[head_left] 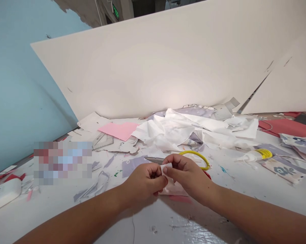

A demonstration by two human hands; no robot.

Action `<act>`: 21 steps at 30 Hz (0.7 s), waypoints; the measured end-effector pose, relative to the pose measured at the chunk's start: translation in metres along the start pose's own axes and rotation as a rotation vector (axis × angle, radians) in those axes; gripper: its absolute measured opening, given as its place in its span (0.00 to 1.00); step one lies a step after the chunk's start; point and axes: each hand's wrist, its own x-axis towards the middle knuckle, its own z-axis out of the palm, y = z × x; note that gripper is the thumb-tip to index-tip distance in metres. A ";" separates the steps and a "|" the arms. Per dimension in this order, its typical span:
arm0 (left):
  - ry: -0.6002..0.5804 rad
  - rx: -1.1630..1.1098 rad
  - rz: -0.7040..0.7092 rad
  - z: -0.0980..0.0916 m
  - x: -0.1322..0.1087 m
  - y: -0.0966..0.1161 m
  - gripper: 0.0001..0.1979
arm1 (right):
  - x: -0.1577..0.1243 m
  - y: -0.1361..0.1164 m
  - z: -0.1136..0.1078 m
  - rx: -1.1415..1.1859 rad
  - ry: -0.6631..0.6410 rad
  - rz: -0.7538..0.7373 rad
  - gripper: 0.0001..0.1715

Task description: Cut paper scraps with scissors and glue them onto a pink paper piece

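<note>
Both hands meet over the middle of the table, pinching a small white piece (171, 184) that looks like paper or thin cloth. My left hand (146, 179) is closed on its left edge, fingers curled. At its upper edge, my right hand (185, 171) grips between thumb and fingers. The lower part of the piece hangs near the table, with a pink patch (180, 199) beneath it. Just behind the hands lie scissors (195, 153) with a yellow handle; their blade (154, 159) points left, and the right hand partly covers them.
Crumpled white sheets (165, 130) and a pink piece (119, 130) lie behind. A glue bottle (257, 155) with a yellow label rests at right, near printed pieces (282, 169) and red sheets (286, 127). Purple scraps (97, 186) lie left. A white board (155, 67) stands across the back.
</note>
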 end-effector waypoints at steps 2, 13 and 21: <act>0.001 0.003 -0.009 0.001 0.000 0.000 0.08 | -0.001 -0.002 0.001 -0.051 -0.004 -0.010 0.07; -0.041 -0.112 0.016 -0.001 0.001 0.002 0.04 | 0.002 0.002 0.003 0.058 -0.001 0.008 0.11; 0.010 -0.113 -0.002 0.001 0.001 -0.002 0.13 | 0.001 -0.003 0.002 -0.114 0.141 -0.083 0.08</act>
